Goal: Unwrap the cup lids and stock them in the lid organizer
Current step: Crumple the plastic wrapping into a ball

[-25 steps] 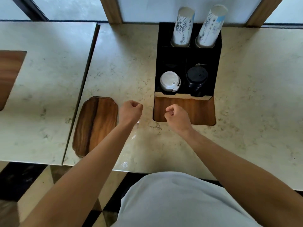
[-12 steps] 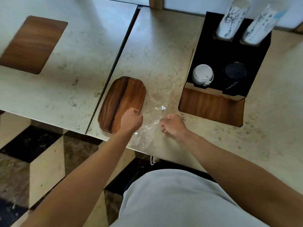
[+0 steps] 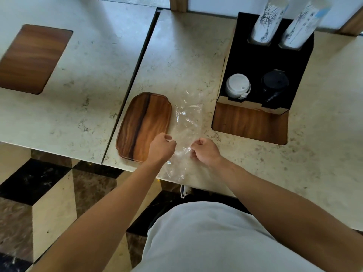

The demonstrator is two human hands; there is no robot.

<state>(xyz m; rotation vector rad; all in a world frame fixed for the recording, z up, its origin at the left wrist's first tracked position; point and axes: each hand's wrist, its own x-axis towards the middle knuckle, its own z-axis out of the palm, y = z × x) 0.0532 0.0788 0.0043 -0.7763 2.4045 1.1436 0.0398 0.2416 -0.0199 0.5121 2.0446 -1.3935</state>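
A clear, empty plastic wrapper (image 3: 185, 126) lies flat on the marble counter, running from near the organizer down over the front edge. My left hand (image 3: 162, 147) pinches its left side and my right hand (image 3: 205, 151) pinches its right side, both with curled fingers. The black lid organizer (image 3: 267, 61) stands at the right back. A stack of white lids (image 3: 237, 86) fills its front left slot and a stack of black lids (image 3: 275, 85) its front right slot.
Two printed paper cup stacks (image 3: 269, 18) (image 3: 303, 22) stand in the organizer's rear slots. A wooden tray (image 3: 144, 124) lies just left of the wrapper. A gap (image 3: 135, 75) separates this counter from the one at the left. Wood inlays (image 3: 33, 57) (image 3: 249, 124) sit in both counters.
The view has swung left and down. Both hands moved from in front of the organizer toward the counter's front edge, and the clear wrapper came into sight stretched between them.
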